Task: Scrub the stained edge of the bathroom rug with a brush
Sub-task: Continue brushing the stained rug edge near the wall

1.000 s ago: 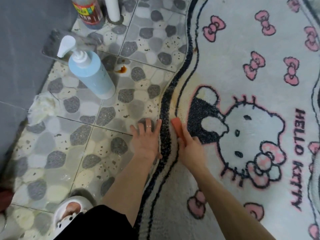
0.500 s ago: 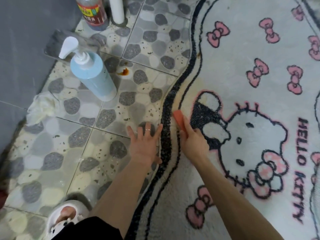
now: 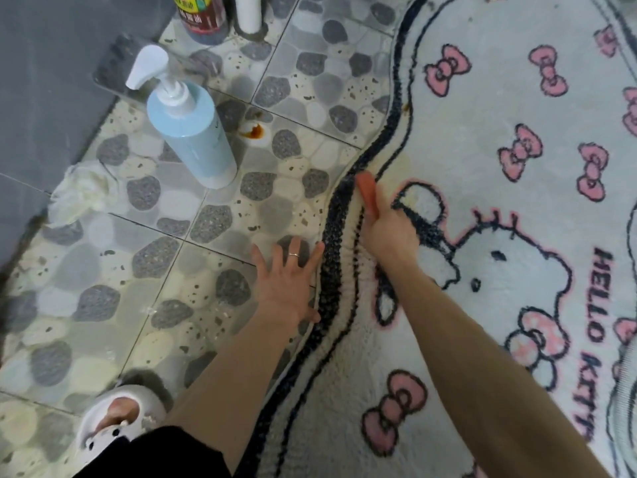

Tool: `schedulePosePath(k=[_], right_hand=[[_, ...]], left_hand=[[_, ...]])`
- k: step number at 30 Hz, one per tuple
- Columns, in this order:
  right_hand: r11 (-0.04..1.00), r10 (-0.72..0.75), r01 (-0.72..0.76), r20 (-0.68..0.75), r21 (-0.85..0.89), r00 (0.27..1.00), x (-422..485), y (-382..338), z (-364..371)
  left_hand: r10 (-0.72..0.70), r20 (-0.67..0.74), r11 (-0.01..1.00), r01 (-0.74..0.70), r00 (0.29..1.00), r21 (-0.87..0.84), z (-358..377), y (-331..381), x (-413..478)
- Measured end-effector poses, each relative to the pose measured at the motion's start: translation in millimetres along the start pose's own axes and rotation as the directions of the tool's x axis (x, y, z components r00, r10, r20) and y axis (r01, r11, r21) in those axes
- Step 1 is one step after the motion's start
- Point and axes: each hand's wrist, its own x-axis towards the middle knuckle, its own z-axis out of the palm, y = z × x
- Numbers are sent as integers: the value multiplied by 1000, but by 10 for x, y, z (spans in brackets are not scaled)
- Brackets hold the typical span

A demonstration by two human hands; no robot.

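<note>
Orange brush (image 3: 367,191) down on the rug (image 3: 465,139), right at the rim! The right hand (image 3: 389,232) has its grip closed round the handle, and the brush head lies in the pale strip just inside the black border (image 3: 336,219), where the pile looks yellowed. The bristles are hidden underneath, so contact is likely but not certain.

The left hand (image 3: 286,281) is flat on the pebble-pattern floor (image 3: 103,270), grip open and fingers spread. There's a ring (image 3: 293,254) on one finger, and the thumb side touches the rug's edge.

The writing on the rug is clear: "HELLO KITTY" (image 3: 599,298) in dark letters with a pink outline, beside the cat face, with pink bows scattered around.

On the tiles, a blue pump bottle (image 3: 193,132) stands upright, with no label readable from here. Just beside it is a brown stain (image 3: 255,132). At the top edge a dark bottle (image 3: 203,15) carries a red and yellow label, its characters too blurred to read. A crumpled white wad (image 3: 81,193) lies by the grey wall, and there's a white slipper (image 3: 110,422) bottom left.
</note>
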Motion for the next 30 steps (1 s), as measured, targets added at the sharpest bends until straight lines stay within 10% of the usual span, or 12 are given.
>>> schedulePosePath(k=[9, 17, 24, 30], right_hand=[[989, -143, 133, 222, 60, 964, -1405, 201, 241], [994, 83, -81, -34, 68, 996, -159, -36, 289], [967, -214, 240, 229, -91, 950, -1460, 540, 213], [995, 96, -95, 8, -35, 995, -739, 952, 53]], left_hand=[[8, -22, 1000, -7, 1000, 25, -57, -52, -6], [14, 2, 997, -14, 1000, 76, -5, -38, 32], [7, 44, 999, -8, 999, 33, -73, -31, 2], [49, 28, 995, -52, 998, 88, -78, -93, 26]])
